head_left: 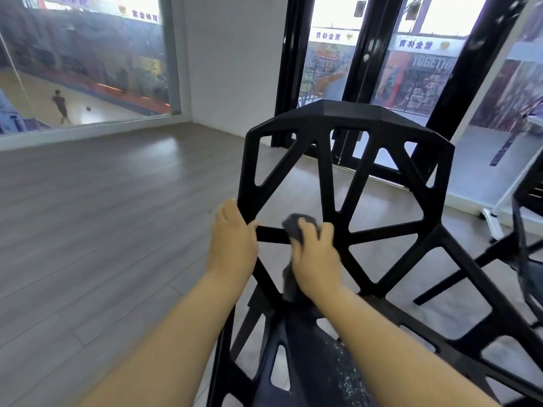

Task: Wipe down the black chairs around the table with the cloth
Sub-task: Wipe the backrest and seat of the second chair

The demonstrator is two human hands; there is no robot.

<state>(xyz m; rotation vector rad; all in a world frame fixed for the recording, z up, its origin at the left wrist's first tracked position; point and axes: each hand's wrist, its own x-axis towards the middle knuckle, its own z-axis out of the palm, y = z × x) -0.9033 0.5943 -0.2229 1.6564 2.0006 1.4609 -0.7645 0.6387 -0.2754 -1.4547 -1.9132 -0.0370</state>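
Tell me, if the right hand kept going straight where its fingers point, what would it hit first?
The right hand grips the grey cloth, bunched against a cross strut of the black chair, so that strut probably stops it at once; depth is hard to judge.

Matte black all over the chair (346, 117), cut into a lattice of triangular openings, with pale specks on the seat (323, 362). Dark grey for the cloth (293, 227). Grey-brown wood grain in long planks on the floor (117, 201), plain white on the wall (235, 69), glossy black on the door frame (357, 69).
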